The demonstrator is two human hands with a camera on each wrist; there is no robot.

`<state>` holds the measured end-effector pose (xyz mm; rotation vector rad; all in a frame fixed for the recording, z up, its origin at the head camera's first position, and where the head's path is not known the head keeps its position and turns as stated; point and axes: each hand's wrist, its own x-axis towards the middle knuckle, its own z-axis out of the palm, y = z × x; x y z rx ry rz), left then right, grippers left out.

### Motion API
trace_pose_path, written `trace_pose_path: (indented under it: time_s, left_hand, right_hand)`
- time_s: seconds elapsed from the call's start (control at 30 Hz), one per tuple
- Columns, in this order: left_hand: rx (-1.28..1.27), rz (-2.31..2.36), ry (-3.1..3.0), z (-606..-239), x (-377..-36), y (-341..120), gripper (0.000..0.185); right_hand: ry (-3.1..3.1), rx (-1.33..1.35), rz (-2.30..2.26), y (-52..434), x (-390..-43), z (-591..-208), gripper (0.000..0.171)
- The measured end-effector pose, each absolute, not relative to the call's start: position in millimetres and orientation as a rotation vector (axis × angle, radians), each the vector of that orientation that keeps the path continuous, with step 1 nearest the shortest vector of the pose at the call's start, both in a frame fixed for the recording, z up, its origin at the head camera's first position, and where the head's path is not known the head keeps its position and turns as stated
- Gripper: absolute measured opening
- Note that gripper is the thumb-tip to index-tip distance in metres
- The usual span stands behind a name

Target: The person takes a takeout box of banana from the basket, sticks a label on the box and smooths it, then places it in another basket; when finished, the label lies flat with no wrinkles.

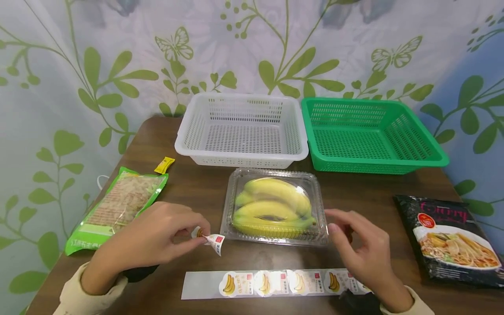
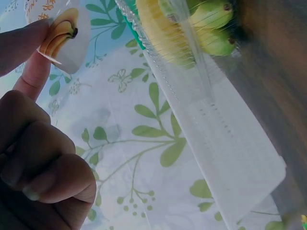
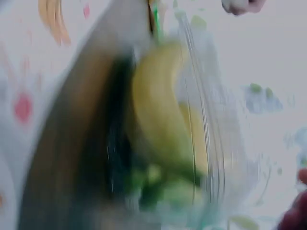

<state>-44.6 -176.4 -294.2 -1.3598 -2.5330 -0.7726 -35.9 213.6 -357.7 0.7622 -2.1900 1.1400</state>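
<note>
The peeled sticker [image 1: 214, 242], pinched by the left hand [image 1: 151, 238] just above the backing strip [image 1: 275, 283], could curl and stick to itself or to a fingertip, since its free end hangs loose. The right hand [image 1: 362, 253] hovers with fingers loosely bent, gripping nothing, at the corner of the banana box [image 1: 274, 205] beyond.

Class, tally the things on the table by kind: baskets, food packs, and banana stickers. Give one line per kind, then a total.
Baskets: 2, white basket and green basket
Food packs: 4, banana box, green packet, noodle packet, yellow sachet
Banana stickers: 5, one peeled sticker in the left hand, four on the strip
Total: 11
</note>
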Motion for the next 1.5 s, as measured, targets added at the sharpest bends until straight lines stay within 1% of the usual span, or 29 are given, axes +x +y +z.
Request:
trace_pose_path:
  time_s: [0.1, 0.17, 0.27, 0.47, 0.57, 0.83, 1.0, 1.2, 1.5]
  left_hand:
    - [-1.374, -0.763, -2.542, -291.3, -53.1, -171.3, 0.016]
    - [-1.384, -0.774, -2.551, -290.2, -58.5, -168.4, 0.015]
    - [-1.399, -0.802, -2.566, -291.2, -66.5, -165.2, 0.013]
    - [-1.41, -0.808, -2.597, -290.4, -80.8, -158.9, 0.011]
    - [-1.428, -0.8, -2.617, -285.7, -88.8, -154.4, 0.011]
    - [-1.526, -0.747, -2.644, -280.7, -110.7, -132.9, 0.007]
    - [-1.58, -0.682, -2.64, -280.0, -119.9, -116.6, 0.005]
    - [-1.621, -0.652, -2.628, -277.8, -129.7, -97.4, 0.006]
    - [-1.561, -0.534, -2.733, -280.2, -142.1, -66.5, 0.009]
  right_hand:
    - [-2.432, 0.563, 1.157, 230.0, -44.4, -364.0, 0.043]
    - [-2.586, 0.505, 1.194, 236.4, -48.6, -369.9, 0.05]
    - [-2.73, 0.521, 1.317, 239.6, -51.6, -377.8, 0.054]
    - [-2.759, 0.591, 1.571, 237.4, -52.5, -381.7, 0.06]
    - [-2.756, 0.594, 1.634, 237.9, -54.2, -383.3, 0.061]
    - [-2.76, 0.482, 1.82, 238.2, -56.6, -389.5, 0.058]
    - [-2.678, 0.533, 1.952, 235.5, -58.1, -392.3, 0.06]
    - [-2.653, 0.568, 1.966, 235.5, -59.0, -393.3, 0.061]
    - [-2.651, 0.615, 1.966, 236.2, -59.8, -390.6, 0.063]
